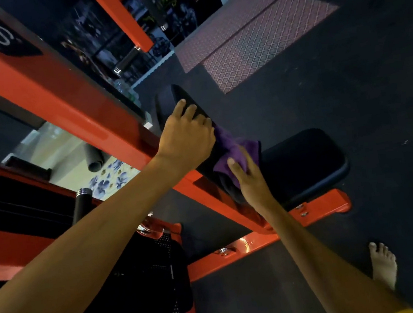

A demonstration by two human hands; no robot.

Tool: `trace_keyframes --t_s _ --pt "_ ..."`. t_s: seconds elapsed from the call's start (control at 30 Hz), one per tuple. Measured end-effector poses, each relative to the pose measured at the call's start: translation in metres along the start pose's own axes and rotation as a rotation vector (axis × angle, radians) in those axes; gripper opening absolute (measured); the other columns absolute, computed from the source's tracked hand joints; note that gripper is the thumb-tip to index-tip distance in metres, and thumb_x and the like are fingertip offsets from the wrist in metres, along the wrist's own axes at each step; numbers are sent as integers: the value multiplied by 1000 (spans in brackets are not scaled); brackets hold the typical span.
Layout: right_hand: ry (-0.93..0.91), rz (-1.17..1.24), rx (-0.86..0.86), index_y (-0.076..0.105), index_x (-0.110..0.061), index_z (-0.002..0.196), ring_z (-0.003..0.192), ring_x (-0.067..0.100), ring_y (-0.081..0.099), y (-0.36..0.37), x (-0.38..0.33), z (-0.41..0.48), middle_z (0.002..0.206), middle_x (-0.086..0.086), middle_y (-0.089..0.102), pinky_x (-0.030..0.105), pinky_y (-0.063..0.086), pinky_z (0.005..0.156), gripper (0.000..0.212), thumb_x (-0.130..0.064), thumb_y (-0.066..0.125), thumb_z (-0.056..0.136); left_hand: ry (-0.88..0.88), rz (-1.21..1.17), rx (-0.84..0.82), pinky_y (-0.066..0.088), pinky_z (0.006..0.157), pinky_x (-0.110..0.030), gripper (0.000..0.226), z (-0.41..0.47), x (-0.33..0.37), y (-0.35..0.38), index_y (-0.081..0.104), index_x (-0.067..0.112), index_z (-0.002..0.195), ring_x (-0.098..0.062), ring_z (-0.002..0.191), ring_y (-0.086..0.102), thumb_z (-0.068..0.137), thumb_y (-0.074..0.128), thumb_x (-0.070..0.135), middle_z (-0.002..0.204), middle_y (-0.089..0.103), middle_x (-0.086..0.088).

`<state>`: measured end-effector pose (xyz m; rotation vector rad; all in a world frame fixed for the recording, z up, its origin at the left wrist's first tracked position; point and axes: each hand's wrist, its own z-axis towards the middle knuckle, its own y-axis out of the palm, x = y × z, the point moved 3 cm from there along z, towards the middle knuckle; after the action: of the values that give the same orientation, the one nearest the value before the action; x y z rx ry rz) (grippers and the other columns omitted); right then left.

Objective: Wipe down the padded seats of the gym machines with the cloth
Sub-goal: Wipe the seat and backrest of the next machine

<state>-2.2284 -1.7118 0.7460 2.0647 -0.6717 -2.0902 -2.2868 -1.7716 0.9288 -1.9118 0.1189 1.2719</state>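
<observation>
The left hand [186, 135] lies on the upper part of the tilted black back pad [182, 98], fingers curled over its edge, apparently gripping it. The right hand [249, 179], fingers fairly straight, presses the purple cloth [230, 147] against the lower back pad, beside the black seat pad [304, 158]. 1 bare foot [383, 264] stands on the floor [378, 105].

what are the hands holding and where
Left hand grips the back pad by its side edge; right hand only presses the purple cloth flat against it.
</observation>
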Motion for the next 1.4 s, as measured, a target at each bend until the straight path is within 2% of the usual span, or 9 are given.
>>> trace_keyframes --t_s 0.23,0.37,0.47,0.63,0.8,1.03,1.13,1.23,1.4 --pt "389 -116 -36 51 -35 144 134 21 52 -31 86 63 137 -2 59 45 38 116 58 -69 43 98 -5 107 -361 9 125 -50 57 27 9 -7 40 11 153 -32 149 29 106 24 39 160 36 -14" --pt "212 -107 -169 48 -32 149 140 12 47 -11 22 103 150 -4 53 28 33 118 43 -47 40 109 8 102 -561 5 124 -48 60 44 15 -10 24 7 159 -33 155 13 107 26 38 167 16 -16" --pt "30 -140 -293 28 -39 154 148 16 35 -1 -14 76 164 -9 28 32 28 121 46 -31 42 111 -16 97 -617 3 125 -48 66 52 14 -8 18 5 160 -32 155 9 106 25 42 168 12 -16" --pt "-46 -191 -241 27 -46 145 141 -24 14 -29 34 43 154 -29 23 12 14 121 55 -26 57 104 1 45 -724 -8 124 -48 64 58 10 -3 5 4 160 -29 156 -4 107 19 37 169 -2 -14" --pt "277 -149 -213 55 -36 142 143 16 45 -21 43 140 149 -8 53 35 34 119 54 -64 51 97 -68 -14 -748 -9 124 -49 62 70 9 -6 6 4 160 -29 156 -5 108 16 37 169 -1 -14" --pt "5 -30 -320 31 -63 146 151 0 22 -3 -6 110 165 -17 22 19 22 121 53 -31 49 107 -116 -17 -766 -16 120 -52 68 81 20 3 -5 2 159 -35 155 -12 109 15 43 167 -9 -18" --pt "33 -88 -212 37 -51 149 150 -1 26 -17 51 107 161 -20 32 20 20 123 49 -41 55 104 -149 -23 -778 -20 116 -52 75 81 23 9 -8 0 158 -36 153 -16 108 17 50 166 -14 -20" --pt "257 -93 -87 47 -55 139 141 16 46 -18 75 144 147 -7 47 35 38 116 39 -60 50 101 -166 -47 -750 -25 112 -53 76 80 24 10 -11 -1 156 -37 153 -18 108 16 50 165 -17 -22" --pt "192 -67 -229 55 -22 138 119 5 56 13 19 196 134 -8 55 27 43 102 36 -39 48 107 -167 -58 -723 -26 111 -54 75 83 28 16 -12 -4 155 -38 152 -21 108 13 48 163 -19 -25"
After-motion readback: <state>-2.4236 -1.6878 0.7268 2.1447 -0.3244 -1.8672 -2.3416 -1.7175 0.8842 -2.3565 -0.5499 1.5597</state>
